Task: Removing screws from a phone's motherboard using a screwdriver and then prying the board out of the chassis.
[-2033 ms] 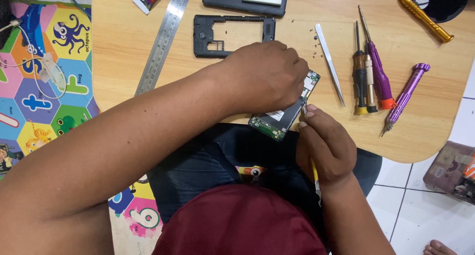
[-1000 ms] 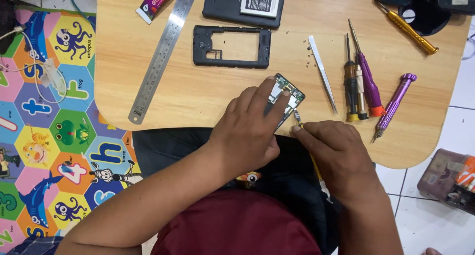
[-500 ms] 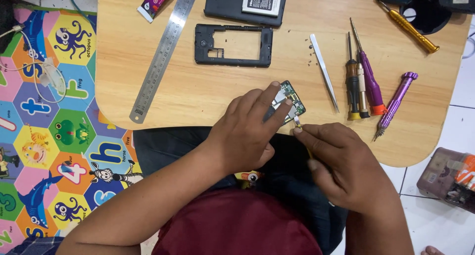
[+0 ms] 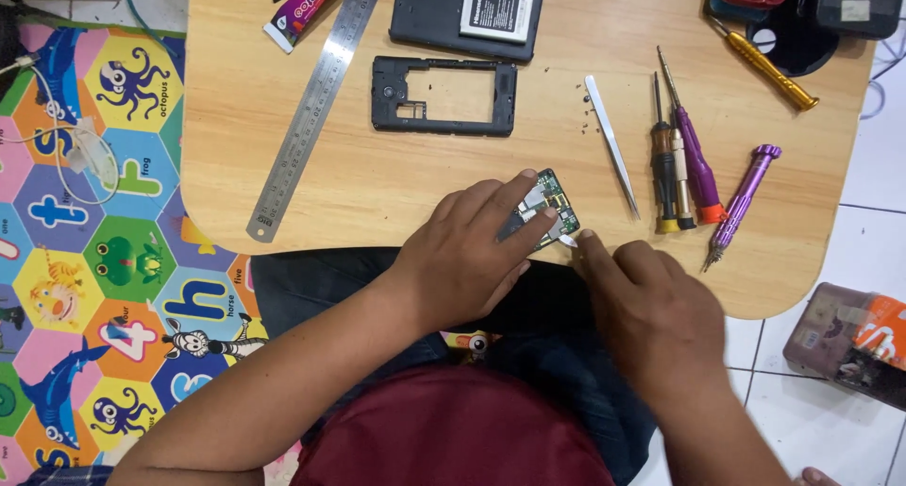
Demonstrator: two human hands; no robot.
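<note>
My left hand [image 4: 467, 250] presses a small green phone circuit board [image 4: 550, 203] flat on the wooden table [image 4: 377, 179], near its front edge, with fingers spread over the board's left part. My right hand [image 4: 642, 302] sits just right of it and pinches a thin tool whose pale tip [image 4: 567, 242] touches the board's lower right corner. Most of the tool is hidden in the fist.
A black phone frame [image 4: 444, 95], a phone back with battery [image 4: 469, 14], a steel ruler [image 4: 316, 104] and a glue tube [image 4: 304, 5] lie farther back. Tweezers [image 4: 612, 146], several screwdrivers [image 4: 694, 160] and tiny screws [image 4: 590, 118] lie right. A colourful play mat [image 4: 85, 231] covers the floor left.
Both hands and the board came up from my lap onto the table. The board now lies flat under my left fingers, and the tool tip stays at its corner.
</note>
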